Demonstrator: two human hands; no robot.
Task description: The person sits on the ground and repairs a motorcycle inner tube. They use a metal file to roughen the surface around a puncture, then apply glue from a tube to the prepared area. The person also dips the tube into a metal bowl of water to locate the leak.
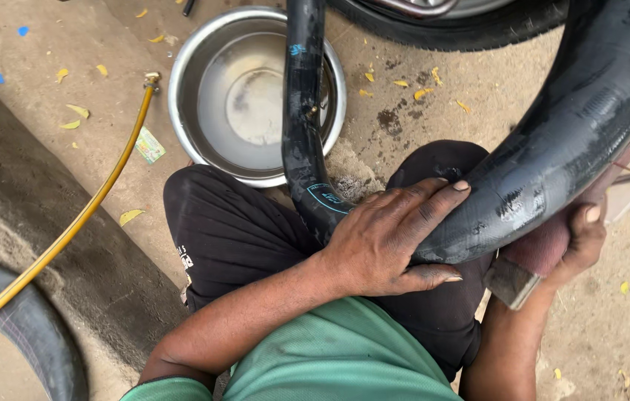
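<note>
Black inner tube (552, 148) across lap, left hand (389, 238) gripping, right hand (578, 241) seemingly clutching block (545, 252) beneath.

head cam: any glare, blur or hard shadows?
Head view: soft, even daylight, no hard shadows; a wet sheen glints on the tube beside the left hand; the water in the bowl reflects pale light; the right hand and the edges look slightly soft; the wide lens bends the frame a little.
</note>
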